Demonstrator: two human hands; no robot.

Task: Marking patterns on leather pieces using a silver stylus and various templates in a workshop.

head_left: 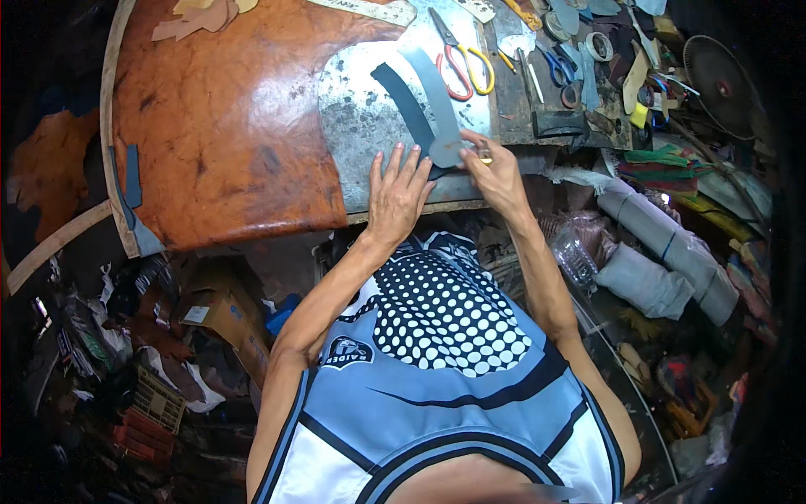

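A long curved grey strip with a rounded end (442, 101) lies over a curved black strip (403, 99) on a scuffed metal sheet. My left hand (396, 191) rests flat on the sheet, fingers stretched out, its fingertips beside the lower ends of both strips. At the right edge of the grey strip's rounded end, my right hand (497, 175) has its fingers closed in a pinch. A small yellowish bit shows among those fingers; what it belongs to is hidden. Scissors with red and yellow handles (464, 71) lie just beyond, blades pointing away.
Brown hide (227, 126) covers the table's left part, around the metal sheet (348, 109). Blue-handled scissors (557, 67), a tape roll (598, 46) and a dark block (558, 124) lie at the right. A fan (719, 86) stands far right. A cardboard box (227, 315) sits below left.
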